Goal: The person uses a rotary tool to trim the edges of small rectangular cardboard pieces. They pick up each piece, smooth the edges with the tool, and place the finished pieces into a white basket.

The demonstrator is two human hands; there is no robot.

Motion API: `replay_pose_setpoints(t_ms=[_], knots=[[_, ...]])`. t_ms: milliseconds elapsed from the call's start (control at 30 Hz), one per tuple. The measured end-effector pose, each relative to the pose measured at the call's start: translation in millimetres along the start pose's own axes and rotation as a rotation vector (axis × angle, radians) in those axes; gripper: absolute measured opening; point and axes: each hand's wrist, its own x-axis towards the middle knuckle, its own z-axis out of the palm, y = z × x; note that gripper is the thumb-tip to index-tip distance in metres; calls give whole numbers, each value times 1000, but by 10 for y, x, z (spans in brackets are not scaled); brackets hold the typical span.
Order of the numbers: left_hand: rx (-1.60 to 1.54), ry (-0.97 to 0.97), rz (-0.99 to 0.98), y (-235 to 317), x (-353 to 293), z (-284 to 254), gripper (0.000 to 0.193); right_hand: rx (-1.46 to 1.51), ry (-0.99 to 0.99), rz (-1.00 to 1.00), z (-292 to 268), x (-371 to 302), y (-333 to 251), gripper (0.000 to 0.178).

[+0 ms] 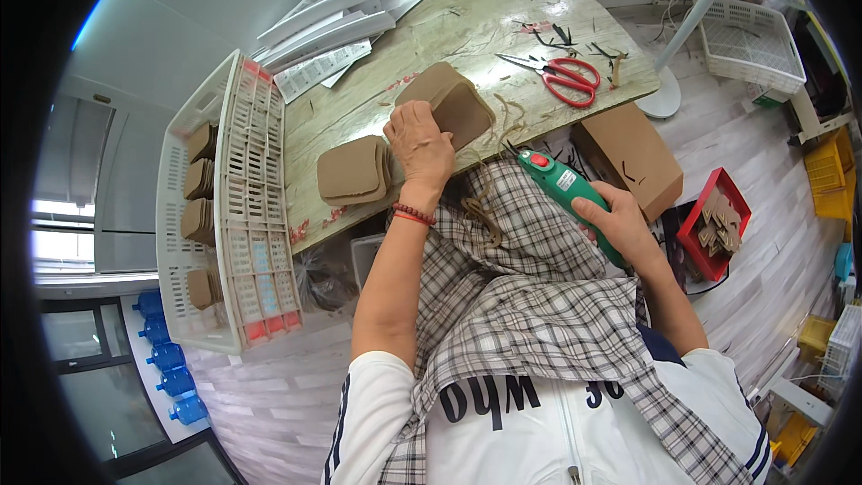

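Note:
My left hand (pixel 420 145) has its fingers curled over the near edge of a brown rounded-square pad (pixel 462 117) at the table's front edge. More brown pads lie beneath and behind it. To the left of that hand is a short stack of similar pads (pixel 348 171). In my right hand (pixel 622 224) is a green electric cutter (pixel 567 187) with a red button, its dark pointed tip directed at the table edge near the pad. Thin brown trimmed strips (pixel 509 117) lie by the pad, and some hang onto the checked apron (pixel 530 224) over my lap.
Red-handled scissors (pixel 567 79) and dark scraps lie on the table (pixel 422 36). A white crate (pixel 256 180) with stacked pads stands left, papers (pixel 332 27) behind it. Right are a cardboard box (pixel 633 157), a red tray of brown pieces (pixel 691 238) and a fan stand (pixel 696 22).

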Motion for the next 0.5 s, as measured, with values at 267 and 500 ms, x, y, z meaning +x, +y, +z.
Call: replay_pose_setpoints(t_ms=[267,500], knots=[[-1573,132,-789,130,-274,-82,26,7,76,-54,124,7,-100,33],[-2158,272,-877,369,-294,-182,37,-1,95,-69,294,-8,-316,35]])
